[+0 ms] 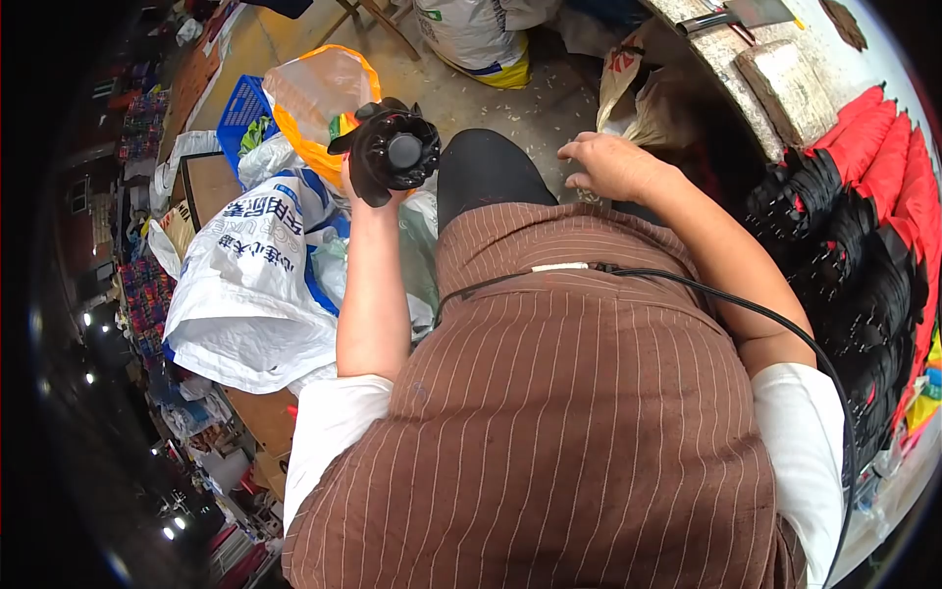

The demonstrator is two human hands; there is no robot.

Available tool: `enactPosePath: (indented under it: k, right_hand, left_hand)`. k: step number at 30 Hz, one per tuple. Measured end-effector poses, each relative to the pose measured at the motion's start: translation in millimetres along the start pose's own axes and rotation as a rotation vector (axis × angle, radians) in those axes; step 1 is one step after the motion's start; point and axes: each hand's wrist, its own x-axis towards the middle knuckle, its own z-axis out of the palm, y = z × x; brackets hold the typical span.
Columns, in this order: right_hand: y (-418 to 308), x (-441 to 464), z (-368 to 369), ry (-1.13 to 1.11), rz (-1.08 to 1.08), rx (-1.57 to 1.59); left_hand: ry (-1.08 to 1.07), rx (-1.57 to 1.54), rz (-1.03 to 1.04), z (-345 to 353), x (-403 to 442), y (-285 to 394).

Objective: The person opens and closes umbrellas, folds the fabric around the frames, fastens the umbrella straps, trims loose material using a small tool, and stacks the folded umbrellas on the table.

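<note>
My left hand (375,202) is wrapped round what looks like a folded black umbrella (403,149), seen end-on with a grey round end at its middle. Folds of dark cloth hide most of the fingers. A scrap of rainbow-coloured cloth (343,125) shows beside it. Held over my right thigh, my right hand (613,165) is empty, with its fingers loosely stretched and apart. An orange-rimmed bag (370,71) stands open just behind the umbrella.
Red and black folded umbrellas (863,187) are piled on the table at right. A cleaver (736,17) and a worn block (785,90) lie farther back on it. White sacks (250,285) and a blue crate (241,120) are at left. A black cable (726,293) crosses my apron.
</note>
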Motion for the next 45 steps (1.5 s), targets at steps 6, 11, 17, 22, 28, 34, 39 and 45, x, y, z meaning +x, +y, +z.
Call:
enactPosePath:
  k: [6, 11, 17, 22, 28, 34, 39, 45]
  right_hand:
    - [-37.6, 11.7, 22.5, 0.342, -0.66, 0.177]
    - [-49.2, 30.4, 48.0, 0.068, -0.743, 0.112]
    - [45.5, 46.1, 27.4, -0.081, 0.561, -0.343]
    - [-39.9, 49.0, 35.3, 0.374, -0.134, 0.092]
    - [-41.6, 42.5, 66.9, -0.043, -0.283, 0.082]
    - [41.0, 40.8, 56.4, -0.407, 0.117, -0.174]
    - [-55.2, 52.0, 11.6, 0.518, -0.526, 0.399]
    - [-79.6, 46.6, -9.6, 0.688, -0.71, 0.805]
  left_hand:
    - [0.048, 0.014, 0.032, -2.1, 3.3, 5.1]
    - [0.008, -0.067, 0.003, -1.5, 1.3, 5.3]
    - [-0.054, -0.019, -0.057, 9.3, -20.7, 11.7]
    - [0.004, -0.261, -0.012, 10.4, -19.8, -0.1]
    - [0.004, -0.118, -0.033, 7.8, -25.8, 4.7]
    - [0.224, 0.416, 0.183, 19.6, -22.3, 3.1]
    - [0.475, 0.676, 0.214, -27.9, -30.2, 16.9]
    - [0.714, 0.695, 0.107, -12.9, 6.3, -37.6]
